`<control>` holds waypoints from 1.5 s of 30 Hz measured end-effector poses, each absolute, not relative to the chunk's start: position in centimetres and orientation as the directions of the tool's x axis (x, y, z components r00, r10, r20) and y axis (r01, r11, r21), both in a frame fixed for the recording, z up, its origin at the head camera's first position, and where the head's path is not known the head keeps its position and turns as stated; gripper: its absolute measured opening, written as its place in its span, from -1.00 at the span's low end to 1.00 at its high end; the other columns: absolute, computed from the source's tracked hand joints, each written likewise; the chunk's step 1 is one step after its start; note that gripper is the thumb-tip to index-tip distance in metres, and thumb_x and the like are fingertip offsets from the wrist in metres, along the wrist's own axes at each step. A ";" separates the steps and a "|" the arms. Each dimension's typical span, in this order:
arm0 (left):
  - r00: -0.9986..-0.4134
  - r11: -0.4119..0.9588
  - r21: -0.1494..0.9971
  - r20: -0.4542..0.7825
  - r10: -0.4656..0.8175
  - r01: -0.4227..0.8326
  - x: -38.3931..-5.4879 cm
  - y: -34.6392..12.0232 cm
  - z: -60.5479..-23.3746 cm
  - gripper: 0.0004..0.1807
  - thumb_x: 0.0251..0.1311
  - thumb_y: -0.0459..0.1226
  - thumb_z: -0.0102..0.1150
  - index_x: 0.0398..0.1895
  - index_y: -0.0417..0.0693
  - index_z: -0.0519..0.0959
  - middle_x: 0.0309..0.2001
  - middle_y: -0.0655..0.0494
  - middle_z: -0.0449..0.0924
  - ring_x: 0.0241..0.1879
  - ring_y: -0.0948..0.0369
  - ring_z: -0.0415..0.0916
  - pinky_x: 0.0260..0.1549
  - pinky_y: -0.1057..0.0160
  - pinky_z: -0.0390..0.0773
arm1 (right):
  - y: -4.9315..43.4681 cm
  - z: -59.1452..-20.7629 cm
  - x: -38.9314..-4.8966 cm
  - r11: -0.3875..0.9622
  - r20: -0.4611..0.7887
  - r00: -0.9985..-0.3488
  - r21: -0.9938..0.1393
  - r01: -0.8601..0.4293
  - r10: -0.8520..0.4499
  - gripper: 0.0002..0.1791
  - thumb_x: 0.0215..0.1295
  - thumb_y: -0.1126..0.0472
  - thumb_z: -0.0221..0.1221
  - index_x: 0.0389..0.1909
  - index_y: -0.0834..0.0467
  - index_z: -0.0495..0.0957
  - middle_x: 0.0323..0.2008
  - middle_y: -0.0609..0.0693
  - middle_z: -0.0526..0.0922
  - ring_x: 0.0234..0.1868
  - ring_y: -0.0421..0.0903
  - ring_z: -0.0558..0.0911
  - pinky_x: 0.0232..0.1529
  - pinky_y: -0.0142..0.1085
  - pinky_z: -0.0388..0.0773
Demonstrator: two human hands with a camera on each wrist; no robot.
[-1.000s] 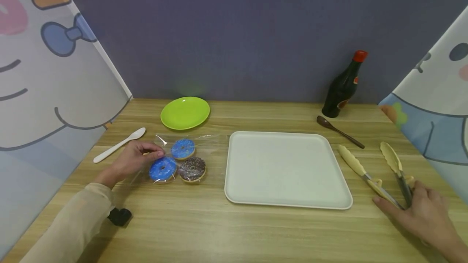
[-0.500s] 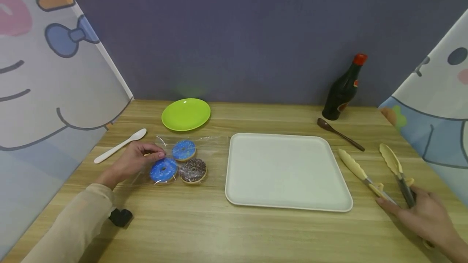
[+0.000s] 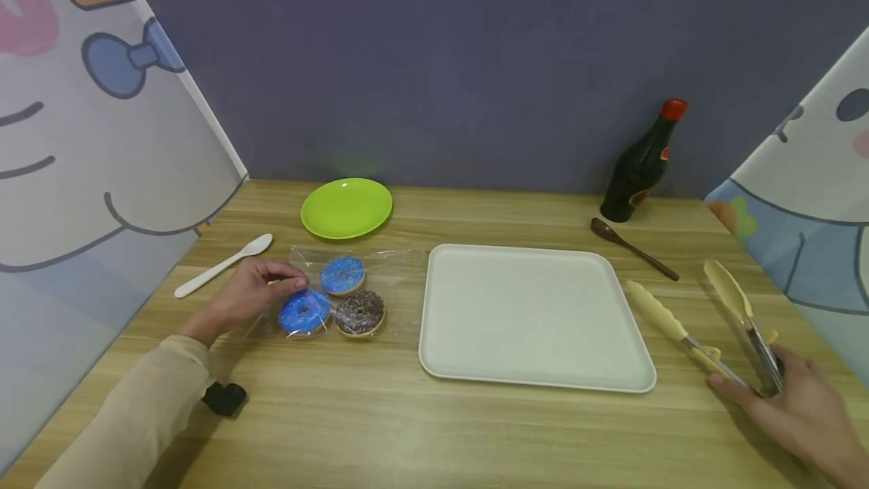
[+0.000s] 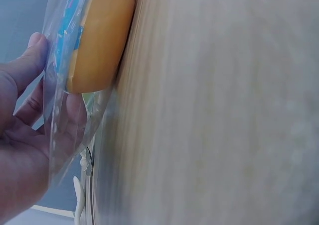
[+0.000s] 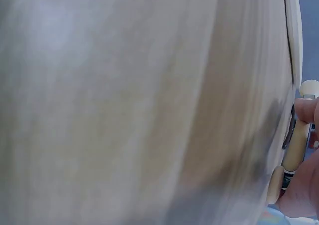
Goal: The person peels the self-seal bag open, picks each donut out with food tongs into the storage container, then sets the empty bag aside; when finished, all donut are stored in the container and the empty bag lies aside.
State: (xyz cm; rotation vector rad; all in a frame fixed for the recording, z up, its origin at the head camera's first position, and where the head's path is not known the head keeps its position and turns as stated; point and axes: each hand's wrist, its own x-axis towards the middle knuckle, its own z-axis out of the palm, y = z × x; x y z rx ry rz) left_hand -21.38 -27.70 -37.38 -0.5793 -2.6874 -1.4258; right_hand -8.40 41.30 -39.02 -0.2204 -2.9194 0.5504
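My left hand (image 3: 247, 293) pinches the edge of a clear plastic bag (image 3: 397, 285) at its left end. Inside the bag are two blue-iced donuts (image 3: 304, 311) and a chocolate one (image 3: 360, 313) with sprinkles. Close up in the left wrist view, the thumb lies against the film beside a donut's tan side (image 4: 102, 41). On the right, my right hand (image 3: 797, 406) grips a pair of tongs (image 3: 726, 289) with pale yellow tips, their arms spread apart. The right wrist view catches only part of the fingers and the tongs' handle (image 5: 296, 148).
A white rectangular tray (image 3: 532, 315) lies mid-table. Behind the bag sits a green plate (image 3: 347, 208), with a white spoon (image 3: 224, 266) to the left. A dark bottle (image 3: 638, 168) with a red cap stands at the back right, near a brown wooden spoon (image 3: 631, 249). Walls border the table.
My right hand has shifted slightly to the right, and the tongs have moved a little with it. The left hand keeps its pinch on the bag in the same place.
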 end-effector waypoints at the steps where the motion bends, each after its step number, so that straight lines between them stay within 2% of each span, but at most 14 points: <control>1: -0.930 0.506 0.791 0.210 0.303 0.343 -21.4 -27.7 -37.4 -0.91 0.18 -0.40 0.24 -0.33 -0.27 0.68 -0.34 0.06 0.66 -0.31 0.28 0.55 -0.34 0.37 0.53 | 41.1 -39.0 -8.3 0.923 0.172 -0.972 -0.375 0.085 0.159 -0.02 0.11 -0.10 0.30 0.10 0.70 0.14 -0.16 0.69 0.25 -0.18 0.55 0.29 -0.31 0.30 0.25; 5: -0.933 0.512 0.791 0.204 0.296 0.336 -21.3 -27.8 -37.4 -0.91 0.18 -0.39 0.24 -0.32 -0.27 0.68 -0.33 0.05 0.66 -0.31 0.28 0.55 -0.35 0.37 0.53 | 39.7 -38.5 -8.1 0.929 0.334 -0.938 -0.369 -0.036 0.097 -0.06 -0.04 -0.03 0.42 0.09 0.60 0.25 -0.17 0.60 0.34 -0.19 0.46 0.33 -0.29 0.25 0.21; 7: -0.934 0.513 0.791 0.202 0.295 0.334 -21.3 -27.9 -37.4 -0.91 0.19 -0.38 0.24 -0.32 -0.26 0.68 -0.33 0.04 0.66 -0.31 0.28 0.54 -0.34 0.37 0.53 | 38.6 -38.2 -8.1 0.931 0.391 -0.918 -0.353 -0.090 0.060 -0.07 -0.13 -0.02 0.47 0.06 0.58 0.31 -0.22 0.53 0.41 -0.24 0.39 0.38 -0.32 0.17 0.26; 10: -0.933 0.514 0.790 0.200 0.298 0.333 -21.2 -27.9 -37.4 -0.90 0.19 -0.38 0.24 -0.31 -0.26 0.68 -0.32 0.03 0.66 -0.30 0.28 0.54 -0.34 0.37 0.52 | 36.9 -37.8 -8.4 0.920 0.460 -0.888 -0.343 -0.189 -0.011 -0.12 -0.26 0.02 0.53 -0.03 0.54 0.42 -0.39 0.30 0.48 -0.41 0.04 0.45 -0.45 -0.16 0.36; 12: -0.934 0.517 0.789 0.198 0.299 0.333 -21.2 -27.9 -37.4 -0.90 0.19 -0.38 0.24 -0.31 -0.27 0.68 -0.31 0.03 0.66 -0.30 0.28 0.54 -0.33 0.37 0.52 | 35.7 -37.5 -8.5 0.903 0.496 -0.865 -0.334 -0.272 -0.077 -0.16 -0.33 0.07 0.56 -0.06 0.51 0.47 -0.42 0.14 0.48 -0.50 -0.19 0.41 -0.56 -0.38 0.31; 14: -0.934 0.519 0.789 0.196 0.298 0.331 -21.2 -28.0 -37.4 -0.89 0.19 -0.38 0.24 -0.31 -0.27 0.68 -0.31 0.02 0.66 -0.29 0.28 0.54 -0.33 0.37 0.52 | 34.7 -37.2 -8.7 0.878 0.519 -0.844 -0.331 -0.345 -0.136 -0.21 -0.37 0.12 0.57 -0.07 0.45 0.51 -0.42 0.01 0.47 -0.55 -0.36 0.34 -0.63 -0.50 0.22; 17: -0.937 0.521 0.790 0.191 0.294 0.324 -21.2 -27.9 -37.4 -0.88 0.19 -0.37 0.24 -0.30 -0.28 0.68 -0.31 0.02 0.66 -0.29 0.28 0.54 -0.32 0.37 0.52 | 33.0 -36.9 -9.0 0.847 0.533 -0.819 -0.316 -0.427 -0.214 -0.23 -0.41 0.16 0.58 -0.05 0.36 0.55 -0.32 -0.04 0.52 -0.51 -0.37 0.39 -0.57 -0.54 0.25; 21: -0.941 0.518 0.797 0.182 0.284 0.310 -21.2 -27.9 -37.2 -0.88 0.19 -0.37 0.25 -0.30 -0.28 0.68 -0.30 -0.01 0.66 -0.28 0.29 0.54 -0.33 0.37 0.53 | 31.1 -36.6 -9.7 0.825 0.525 -0.798 -0.281 -0.490 -0.295 -0.24 -0.41 0.12 0.58 -0.03 0.27 0.57 -0.22 -0.08 0.57 -0.45 -0.31 0.42 -0.51 -0.53 0.27; 26: -0.942 0.519 0.798 0.178 0.285 0.308 -21.2 -27.8 -37.1 -0.88 0.18 -0.36 0.25 -0.30 -0.28 0.68 -0.30 -0.01 0.66 -0.28 0.29 0.54 -0.33 0.38 0.52 | 28.7 -36.3 -10.7 0.782 0.465 -0.789 -0.272 -0.560 -0.403 -0.29 -0.23 0.06 0.53 0.03 0.22 0.56 -0.26 -0.17 0.51 -0.48 -0.33 0.36 -0.55 -0.49 0.24; 30: -0.945 0.530 0.793 0.168 0.282 0.299 -21.2 -27.7 -37.1 -0.88 0.19 -0.38 0.24 -0.29 -0.29 0.68 -0.29 -0.01 0.66 -0.28 0.31 0.53 -0.33 0.39 0.51 | 26.9 -36.1 -12.2 0.721 0.441 -0.754 -0.284 -0.632 -0.487 -0.32 -0.14 0.09 0.50 0.06 0.24 0.54 -0.25 -0.20 0.49 -0.47 -0.32 0.37 -0.53 -0.47 0.29; 37: -0.942 0.514 0.801 0.179 0.285 0.308 -21.2 -27.7 -37.2 -0.88 0.18 -0.37 0.25 -0.29 -0.29 0.68 -0.29 0.00 0.65 -0.29 0.31 0.53 -0.34 0.38 0.52 | 23.6 -36.3 -14.2 0.624 0.383 -0.708 -0.336 -0.705 -0.593 -0.36 0.00 0.12 0.43 0.08 0.35 0.50 -0.15 -0.10 0.54 -0.40 -0.28 0.41 -0.46 -0.43 0.38; 45: -0.948 0.524 0.800 0.170 0.269 0.292 -21.3 -27.5 -37.2 -0.87 0.16 -0.33 0.29 -0.32 -0.25 0.69 -0.31 0.05 0.66 -0.27 0.30 0.55 -0.32 0.37 0.52 | 21.0 -36.3 -15.9 0.611 0.358 -0.694 -0.329 -0.720 -0.625 -0.40 0.06 0.11 0.39 0.08 0.34 0.49 -0.12 -0.08 0.55 -0.41 -0.29 0.43 -0.40 -0.39 0.43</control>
